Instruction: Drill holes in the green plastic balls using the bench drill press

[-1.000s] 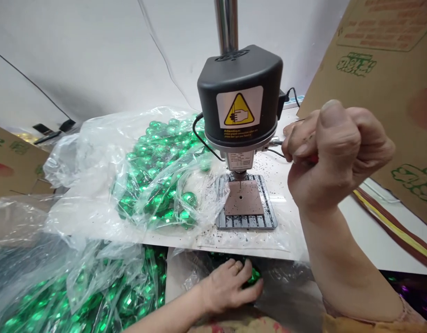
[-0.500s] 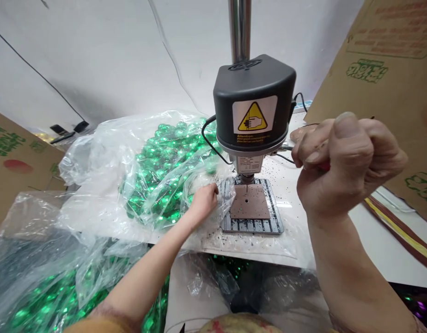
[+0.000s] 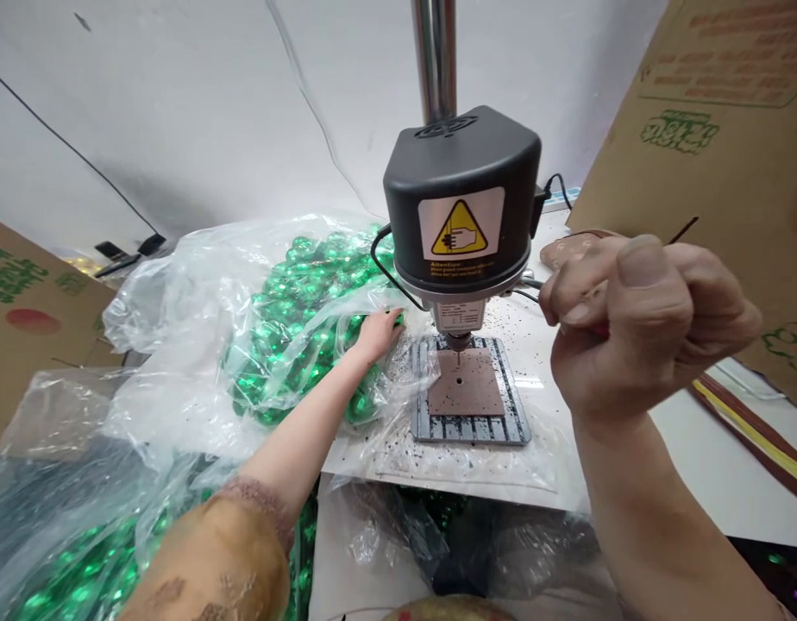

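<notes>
Just left of nearer left hand [image 3: 380, 335], green balls [image 3: 295, 285] lie; its pinch unclear, right hand [image 3: 644, 323] wraps drill lever [image 3: 533, 283]

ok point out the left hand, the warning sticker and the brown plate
left hand [image 3: 379, 335], head view, back of the hand
warning sticker [image 3: 461, 228], head view, yellow triangle
brown plate [image 3: 469, 393], head view, top face

We list: drill press [image 3: 463, 164], one; warning label [image 3: 461, 222], one; slotted base plate [image 3: 471, 429], one; brown board [image 3: 481, 395], one. Hands, two: left hand [image 3: 378, 335], right hand [image 3: 654, 323]. Cardboard boxes, two: left box [image 3: 62, 306], right box [image 3: 715, 198]. Green balls [image 3: 301, 250], two large heaps: far heap [image 3: 288, 302], near-left heap [image 3: 81, 561]; singles beyond our count.
</notes>
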Demonstrator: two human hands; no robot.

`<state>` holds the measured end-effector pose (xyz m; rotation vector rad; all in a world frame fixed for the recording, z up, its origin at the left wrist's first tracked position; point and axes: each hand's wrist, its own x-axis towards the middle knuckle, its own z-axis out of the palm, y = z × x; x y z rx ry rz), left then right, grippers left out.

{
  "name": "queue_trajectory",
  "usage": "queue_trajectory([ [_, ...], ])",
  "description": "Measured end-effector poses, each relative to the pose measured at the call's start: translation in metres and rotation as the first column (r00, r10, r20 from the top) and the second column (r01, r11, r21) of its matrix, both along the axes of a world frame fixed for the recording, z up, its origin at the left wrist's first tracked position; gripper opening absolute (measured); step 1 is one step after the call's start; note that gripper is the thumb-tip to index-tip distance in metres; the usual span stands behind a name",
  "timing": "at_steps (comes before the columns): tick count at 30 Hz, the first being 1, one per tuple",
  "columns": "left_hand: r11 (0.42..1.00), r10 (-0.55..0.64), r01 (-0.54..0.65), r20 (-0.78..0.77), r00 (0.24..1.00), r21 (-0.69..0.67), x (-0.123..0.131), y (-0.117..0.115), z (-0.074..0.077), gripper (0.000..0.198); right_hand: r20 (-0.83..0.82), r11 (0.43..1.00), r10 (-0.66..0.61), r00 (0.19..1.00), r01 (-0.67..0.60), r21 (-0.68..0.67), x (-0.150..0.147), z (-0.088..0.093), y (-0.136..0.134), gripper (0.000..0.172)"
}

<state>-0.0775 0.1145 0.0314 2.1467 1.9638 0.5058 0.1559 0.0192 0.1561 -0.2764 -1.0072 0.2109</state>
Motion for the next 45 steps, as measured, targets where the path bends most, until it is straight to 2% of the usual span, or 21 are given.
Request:
queue_trajectory([
  [4,1.000,0.007,-0.009,0.145,0.989,0.014,0.008,-0.005,0.006,0.032,0.047,1.000,0.012,0.999,-0.012,0.000,0.003,-0.001,0.000,0.037],
  [6,1.000,0.017,-0.012,0.376,0.926,-0.016,0.012,-0.020,0.012,0.034,0.068,1.000,0.014,0.998,-0.014,0.008,0.004,-0.001,0.000,0.037],
  [7,0.999,0.015,0.012,0.544,0.839,-0.045,0.014,-0.030,0.016,0.036,0.072,1.000,0.015,0.997,-0.016,0.009,0.004,-0.001,0.000,0.037],
  [8,0.996,0.011,0.055,0.704,0.710,-0.071,0.016,-0.041,0.019,0.036,0.074,1.000,0.017,0.997,-0.018,0.012,0.004,-0.001,0.000,0.038],
  [9,0.990,0.008,0.111,0.822,0.569,-0.087,0.018,-0.053,0.021,0.036,0.070,1.000,0.019,0.997,-0.020,0.015,0.004,-0.001,0.000,0.038],
  [10,0.982,0.003,0.167,0.886,0.463,-0.090,0.019,-0.065,0.023,0.041,0.066,1.000,0.021,0.998,-0.022,0.015,0.004,0.000,0.000,0.039],
  [11,0.975,-0.011,0.207,0.904,0.427,-0.086,0.020,-0.076,0.023,0.050,0.065,1.000,0.025,0.998,-0.026,0.013,0.003,0.000,0.000,0.039],
  [12,0.971,-0.029,0.225,0.897,0.442,-0.079,0.022,-0.085,0.022,0.059,0.063,1.000,0.028,0.998,-0.029,0.010,0.003,0.000,0.000,0.039],
  [14,0.975,-0.077,0.217,0.832,0.549,-0.052,0.025,-0.100,0.017,0.065,0.057,0.999,0.032,0.998,-0.032,0.003,0.003,0.000,-0.001,0.039],
  [16,0.980,-0.129,0.198,0.741,0.659,-0.005,0.029,-0.108,0.010,0.058,0.058,0.999,0.039,0.998,-0.039,0.002,0.003,0.000,-0.001,0.039],
  [18,0.980,-0.159,0.199,0.700,0.696,0.026,0.035,-0.110,0.004,0.051,0.062,0.999,0.049,0.997,-0.049,-0.001,0.003,-0.001,-0.001,0.040],
  [20,0.978,-0.131,0.209,0.765,0.631,-0.005,0.042,-0.111,-0.001,0.050,0.067,0.999,0.053,0.996,-0.052,-0.006,0.004,-0.002,0.000,0.040],
  [24,0.965,0.044,0.224,0.927,0.372,-0.136,0.051,-0.107,-0.008,0.053,0.082,0.999,0.049,0.995,-0.049,0.002,0.006,-0.004,0.001,0.041],
  [26,0.964,0.083,0.214,0.944,0.321,-0.157,0.052,-0.106,-0.010,0.053,0.087,0.999,0.048,0.995,-0.047,-0.011,0.006,-0.003,0.001,0.041],
  [31,0.959,0.043,0.252,0.943,0.329,-0.132,0.053,-0.108,-0.013,0.066,0.090,0.999,0.036,0.995,-0.036,-0.010,0.005,-0.003,-0.001,0.042],
  [38,0.945,-0.089,0.324,0.909,0.408,-0.053,0.056,-0.101,-0.019,0.062,0.086,0.999,0.050,0.995,-0.049,-0.013,0.005,-0.006,-0.001,0.045],
  [40,0.958,-0.069,0.280,0.894,0.442,-0.064,0.055,-0.098,-0.021,0.064,0.092,0.999,0.041,0.995,-0.038,-0.027,0.006,-0.007,-0.002,0.047],
  [42,0.981,-0.021,0.178,0.876,0.483,-0.075,0.054,-0.096,-0.021,0.066,0.100,0.999,0.030,0.995,-0.027,-0.036,0.006,-0.007,-0.002,0.048],
  [45,0.991,0.018,0.107,0.877,0.480,-0.078,0.052,-0.096,-0.020,0.063,0.101,0.999,0.024,0.995,-0.019,-0.047,0.005,-0.007,-0.002,0.048],
])
